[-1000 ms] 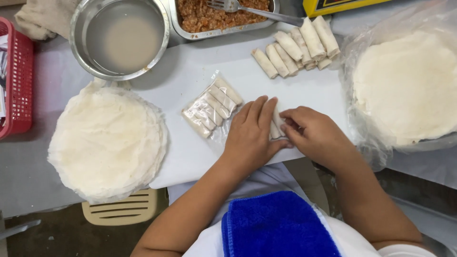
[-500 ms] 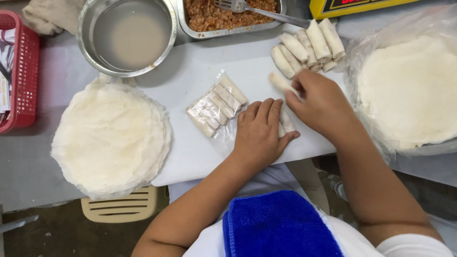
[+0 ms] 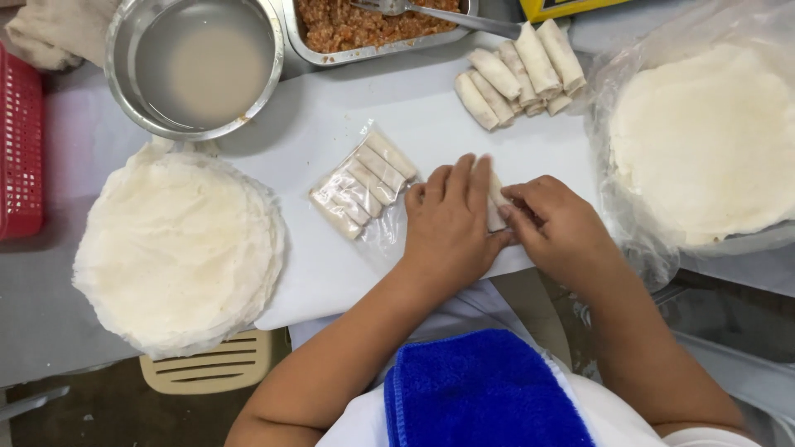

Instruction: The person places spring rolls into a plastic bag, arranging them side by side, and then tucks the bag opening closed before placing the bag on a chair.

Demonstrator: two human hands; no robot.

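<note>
Roll (image 3: 496, 207) lies btwn hands: L hand (image 3: 451, 228) flat, open; R hand (image 3: 555, 228) seemingly pinching it.

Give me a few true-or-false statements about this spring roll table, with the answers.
1. Both hands rest on small rolls near the front edge of the white board. True: the left hand lies flat, the right hand beside it, with rolls between them.
2. The clear bag of rolls lies to the right of both hands. False: it lies to their left.
3. A fork sits in the tray of minced filling. True.
4. The round metal bowl holds dry flour. False: it holds a cloudy liquid.
5. The loose pile of finished rolls lies beyond the hands. True.
</note>
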